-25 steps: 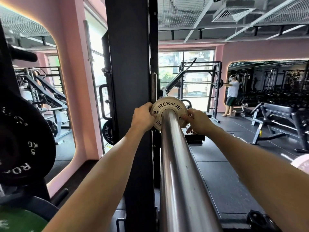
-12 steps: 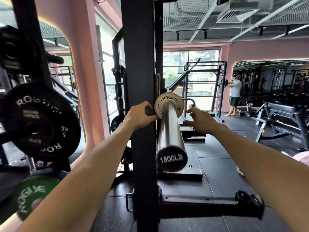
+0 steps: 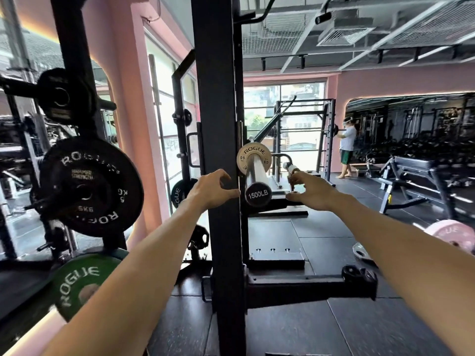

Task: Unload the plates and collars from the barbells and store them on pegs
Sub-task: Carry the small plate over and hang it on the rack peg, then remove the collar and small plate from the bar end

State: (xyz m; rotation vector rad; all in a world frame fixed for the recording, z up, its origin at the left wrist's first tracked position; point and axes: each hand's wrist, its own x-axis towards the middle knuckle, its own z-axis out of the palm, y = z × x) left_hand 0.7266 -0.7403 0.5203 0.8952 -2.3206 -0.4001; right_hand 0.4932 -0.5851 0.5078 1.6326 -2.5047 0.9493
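A small white Rogue plate (image 3: 253, 153) sits far along the steel barbell sleeve (image 3: 256, 172), whose black end cap (image 3: 258, 194) reads 1500LB. My left hand (image 3: 212, 188) hovers to the left of the sleeve end, in front of the black rack upright (image 3: 218, 124), fingers loosely spread and holding nothing. My right hand (image 3: 309, 190) hovers to the right of the end cap, fingers relaxed and empty. Neither hand touches the plate. No collar shows on the sleeve.
Storage pegs on the left carry a black 5 kg plate (image 3: 90, 186), a smaller black plate (image 3: 60, 96) above and a green Rogue plate (image 3: 79, 281) below. A pink plate (image 3: 452, 233) lies at right. A person (image 3: 347, 147) stands at a far rack beside a bench (image 3: 416, 165).
Both hands have let go of the white plate and drawn back along the sleeve to its end cap. The view has pulled back, bringing the storage pegs into sight.
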